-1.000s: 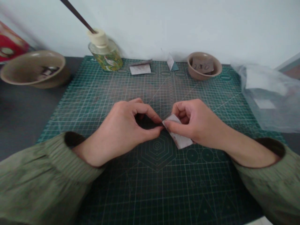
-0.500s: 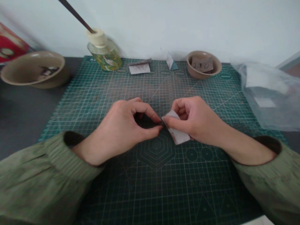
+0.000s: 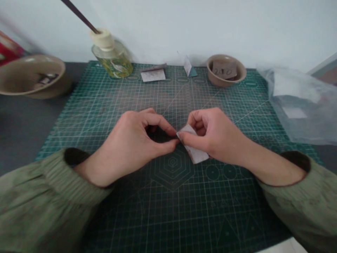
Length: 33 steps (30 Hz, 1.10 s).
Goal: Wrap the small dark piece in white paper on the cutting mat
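Note:
Over the middle of the green cutting mat [image 3: 126, 218], my right hand [image 3: 210, 135] pinches a small, pale grey folded piece that looks like sandpaper [image 3: 196, 153], thumb on top and fingers curled behind. My left hand [image 3: 137, 140] meets it from the left, with thumb and index fingertips brought together at the paper's left edge. Whatever sits between those left fingertips is tiny and mostly hidden, so I cannot make it out. The fingertips of both hands are touching or nearly so.
At the back stand a glass bottle [image 3: 113, 59] with a dark stick, two folded paper pieces [image 3: 154, 75] and a small bowl [image 3: 219, 81] holding a card marked with handwritten digits. A larger bowl [image 3: 52, 92] with small bits is left; a clear plastic bag [image 3: 310, 123] lies right.
The whole view has shifted slightly, so everything appears a little further left. The small dark bit glimpsed between my left fingertips is now covered as the paper closes against them.

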### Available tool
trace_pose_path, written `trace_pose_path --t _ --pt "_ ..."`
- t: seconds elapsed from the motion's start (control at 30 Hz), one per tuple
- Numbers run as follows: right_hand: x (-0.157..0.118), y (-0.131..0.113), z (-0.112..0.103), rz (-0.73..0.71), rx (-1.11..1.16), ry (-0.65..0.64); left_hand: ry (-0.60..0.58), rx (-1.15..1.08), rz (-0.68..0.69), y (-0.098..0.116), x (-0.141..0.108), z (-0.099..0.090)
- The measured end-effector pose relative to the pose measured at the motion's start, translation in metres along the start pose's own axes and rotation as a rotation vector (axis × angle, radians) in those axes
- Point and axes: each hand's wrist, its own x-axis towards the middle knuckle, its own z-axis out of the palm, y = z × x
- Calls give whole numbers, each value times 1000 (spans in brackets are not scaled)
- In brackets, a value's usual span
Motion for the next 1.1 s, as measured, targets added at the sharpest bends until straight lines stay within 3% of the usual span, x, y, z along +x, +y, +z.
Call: trace_pose_path --t 0.17,0.73,1.1 --pt "1 2 1 10 1 39 0 -10 2 -1 -1 -1" --pt "2 2 -4 38 -23 -9 -25 -12 48 -2 -2 -1" --pt "-3 -5 -12 185 191 -37 -27 -5 77 -1 -2 -2"
